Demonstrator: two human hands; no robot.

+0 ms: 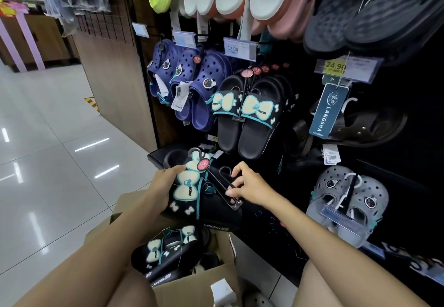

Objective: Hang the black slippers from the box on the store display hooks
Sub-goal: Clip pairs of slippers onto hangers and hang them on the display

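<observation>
Before a dark display wall [396, 153] of hanging footwear, above an open cardboard box [199, 280], the left hand [165, 184] cups a smooth black bow-trimmed slipper pair [192, 196] while the right hand [249, 186] pinches its thin plastic hanger [219, 183], whose hook should stay upright to catch a peg.

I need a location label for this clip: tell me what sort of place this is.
Most likely a shop's footwear aisle. Pairs of slippers hang on display hooks, such as the black bow slippers; price tags like the 12.00 label sit above them; an open cardboard box of stock stands below.
</observation>
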